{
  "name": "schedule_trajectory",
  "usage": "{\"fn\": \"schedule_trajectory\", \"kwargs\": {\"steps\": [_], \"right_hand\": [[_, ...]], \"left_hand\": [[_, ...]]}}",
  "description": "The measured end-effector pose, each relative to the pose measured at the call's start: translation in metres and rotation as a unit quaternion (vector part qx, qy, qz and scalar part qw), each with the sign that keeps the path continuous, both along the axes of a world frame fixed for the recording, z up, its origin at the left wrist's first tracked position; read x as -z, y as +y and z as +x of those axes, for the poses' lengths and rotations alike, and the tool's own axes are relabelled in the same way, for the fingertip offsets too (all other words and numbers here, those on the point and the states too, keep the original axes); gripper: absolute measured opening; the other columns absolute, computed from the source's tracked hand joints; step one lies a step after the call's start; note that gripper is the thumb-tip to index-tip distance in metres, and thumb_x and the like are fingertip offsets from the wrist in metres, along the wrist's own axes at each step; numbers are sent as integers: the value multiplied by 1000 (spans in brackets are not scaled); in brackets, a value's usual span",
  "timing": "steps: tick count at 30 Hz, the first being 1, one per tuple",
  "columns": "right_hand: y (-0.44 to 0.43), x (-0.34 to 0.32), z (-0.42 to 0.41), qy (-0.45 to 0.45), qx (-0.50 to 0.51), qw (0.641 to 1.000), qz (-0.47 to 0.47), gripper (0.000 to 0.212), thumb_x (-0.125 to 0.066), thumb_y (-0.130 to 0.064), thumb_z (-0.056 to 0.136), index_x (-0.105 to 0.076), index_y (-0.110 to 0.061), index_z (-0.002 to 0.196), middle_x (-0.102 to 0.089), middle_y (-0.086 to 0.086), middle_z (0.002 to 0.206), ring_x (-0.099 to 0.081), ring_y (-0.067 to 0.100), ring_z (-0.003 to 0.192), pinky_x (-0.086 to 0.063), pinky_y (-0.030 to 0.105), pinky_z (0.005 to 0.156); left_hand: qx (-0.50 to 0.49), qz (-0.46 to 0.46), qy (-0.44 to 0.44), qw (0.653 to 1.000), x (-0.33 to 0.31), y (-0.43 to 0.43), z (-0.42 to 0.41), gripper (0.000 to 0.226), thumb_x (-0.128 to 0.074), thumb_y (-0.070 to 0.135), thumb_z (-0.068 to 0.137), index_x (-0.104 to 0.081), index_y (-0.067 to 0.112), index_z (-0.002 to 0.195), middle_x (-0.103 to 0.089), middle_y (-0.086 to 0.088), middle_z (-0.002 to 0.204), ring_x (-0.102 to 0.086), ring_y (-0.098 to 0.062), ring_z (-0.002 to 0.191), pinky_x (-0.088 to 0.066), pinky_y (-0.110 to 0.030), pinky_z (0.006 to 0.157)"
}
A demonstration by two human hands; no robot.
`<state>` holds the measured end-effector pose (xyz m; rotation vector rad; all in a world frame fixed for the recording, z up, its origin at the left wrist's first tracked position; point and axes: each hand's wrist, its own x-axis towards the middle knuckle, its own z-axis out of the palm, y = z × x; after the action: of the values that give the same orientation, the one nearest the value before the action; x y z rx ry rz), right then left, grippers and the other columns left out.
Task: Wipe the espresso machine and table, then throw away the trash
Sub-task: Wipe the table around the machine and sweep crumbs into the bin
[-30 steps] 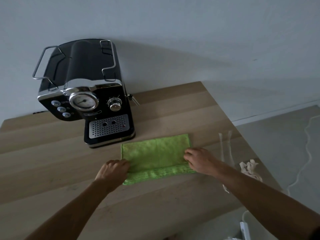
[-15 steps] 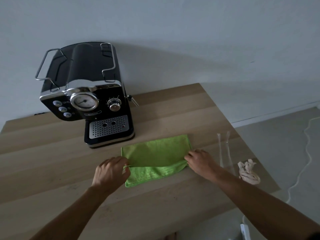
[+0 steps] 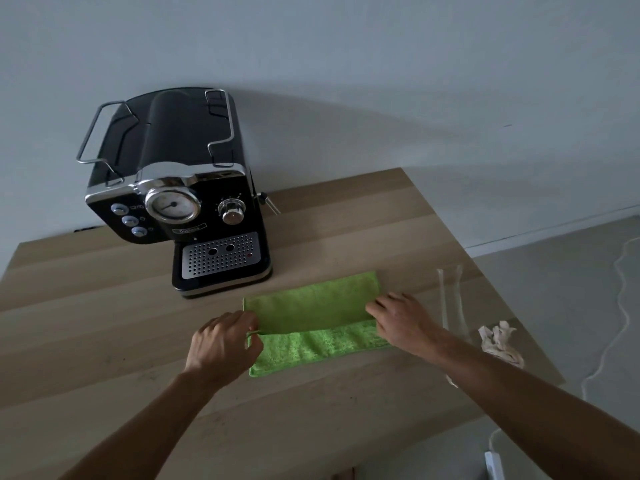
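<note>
**Green microfibre cloth** [image 3: 313,318]: rectangular, nubbly pile, with a smoother flap folded over its far part. It lies flat on the bench [image 3: 104,323], long axis left to right, right end angled slightly farther.
**Left hand** [image 3: 223,344]: fingers curled, pinching the flap's left edge.
**Right hand** [image 3: 403,322]: fingers curled, pinching the flap's right edge.
**Espresso machine** [image 3: 180,199]: glossy black body, chrome trim, round gauge, perforated steel grille. It faces near and stands just beyond the cloth's far-left corner.
**Bench:** pale wood-grain planks.
**Near right edge:** clear plastic wrapper [image 3: 450,299], crumpled white tissue [image 3: 498,341].
</note>
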<state>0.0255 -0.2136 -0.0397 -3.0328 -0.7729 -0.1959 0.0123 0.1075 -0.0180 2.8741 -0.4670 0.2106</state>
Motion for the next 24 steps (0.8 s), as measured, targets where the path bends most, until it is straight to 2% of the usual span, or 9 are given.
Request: {"fn": "schedule_trajectory", "kwargs": {"steps": [3, 6, 10, 12, 14, 17, 20, 22, 24], "right_hand": [[-11, 1, -9, 11, -25, 1000, -13, 34, -81, -6, 49, -62, -18, 74, -58, -5, 62, -56, 14, 54, -47, 26, 48], [-12, 9, -21, 55, -29, 997, -49, 44, -82, -10, 41, -59, -24, 75, -56, -8, 62, -57, 11, 54, -44, 25, 44], [-10, 17, -27, 97, -23, 995, -31, 55, -80, -16, 40, -46, -28, 82, -54, -8, 66, -59, 12, 56, -43, 26, 42], [-8, 12, -28, 115, -15, 993, -27, 44, -75, -25, 48, -48, -27, 82, -56, -6, 71, -60, 14, 62, -45, 28, 48], [-6, 6, -29, 148, -2, 989, -15, 26, -58, -35, 63, -55, -22, 85, -58, -1, 83, -60, 20, 77, -46, 34, 63], [15, -6, -29, 170, 24, 985, 8, 44, -31, -45, 68, -57, -17, 89, -58, 3, 92, -56, 25, 87, -43, 36, 74], [56, -9, -29, 146, 20, 989, 23, 37, -40, -42, 73, -57, -14, 90, -60, 6, 89, -58, 29, 83, -47, 39, 68], [88, -11, -27, 176, 23, 983, 41, 36, -48, -37, 83, -55, -10, 106, -59, 11, 102, -55, 30, 95, -46, 42, 79], [118, -13, -27, 215, 24, 975, 42, 39, -49, -36, 89, -50, -8, 117, -56, 13, 113, -51, 29, 104, -44, 43, 87]], "left_hand": [[63, 15, 7, 998, 11, 1, -6, 19, -44, 31, 63, -57, 20, 69, -62, 7, 68, -61, -18, 61, -51, -32, 51], [114, 40, 34, 992, 27, 1, -12, 16, -45, 29, 59, -55, 21, 69, -59, 7, 68, -61, -19, 63, -54, -33, 56], [123, 73, 74, 987, 37, 1, -13, 20, -44, 30, 58, -57, 22, 69, -60, 7, 71, -62, -20, 65, -53, -32, 57], [123, 76, 86, 986, 35, 4, -13, 23, -45, 35, 57, -60, 23, 70, -63, 7, 76, -64, -19, 68, -53, -32, 61], [107, 68, 94, 988, 32, 7, -11, 28, -49, 44, 55, -62, 26, 72, -65, 9, 82, -64, -18, 73, -53, -32, 66], [3, 1, 115, 993, 24, 12, 1, 43, -43, 51, 63, -65, 27, 91, -63, 10, 99, -62, -18, 88, -50, -36, 74], [-60, -30, 137, 988, 24, 18, 23, 52, -39, 47, 78, -58, 24, 120, -60, 3, 117, -61, -24, 99, -50, -40, 81], [-79, -8, 163, 984, 25, 18, 38, 46, -45, 43, 89, -50, 28, 132, -57, 3, 125, -60, -22, 105, -50, -41, 85], [-82, 24, 195, 977, 23, 15, 50, 43, -51, 41, 92, -48, 32, 134, -55, 5, 126, -59, -20, 107, -49, -38, 86]]}}
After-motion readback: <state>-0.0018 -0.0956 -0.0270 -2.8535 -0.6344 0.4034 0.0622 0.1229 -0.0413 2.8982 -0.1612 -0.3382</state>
